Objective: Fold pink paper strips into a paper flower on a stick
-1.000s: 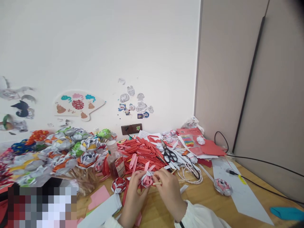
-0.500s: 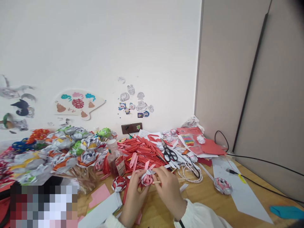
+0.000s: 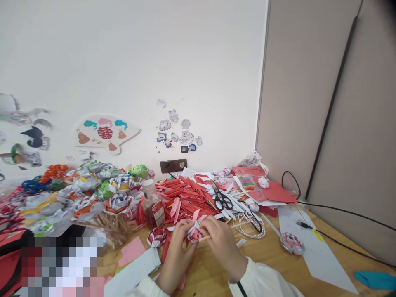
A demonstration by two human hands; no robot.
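Observation:
Between my two hands is a small pink and white folded-paper flower (image 3: 194,233), with pink strips sticking up from its top. My left hand (image 3: 179,251) grips its left side, fingers curled round it. On the right, my right hand (image 3: 221,243) pinches the flower's edge and a thin wooden stick (image 3: 204,238) that points at it. A red and white paper flower (image 3: 157,237) lies just left of my left hand. Behind the hands spreads a heap of folded red paper strips (image 3: 188,194), with black-handled scissors (image 3: 222,200) at its right.
Many paper flowers (image 3: 89,181) on sticks crowd the left, beside a clear bottle (image 3: 150,206). A pearl string (image 3: 258,235), a pink-white flower (image 3: 291,242), a white sheet (image 3: 321,264) and a black cable (image 3: 346,245) are at right. White paper (image 3: 133,272) lies front left.
The view has shifted slightly, so most things appear a little further right. Both hands still hold the flower, which has turned a little; the right fingers sit closer to it.

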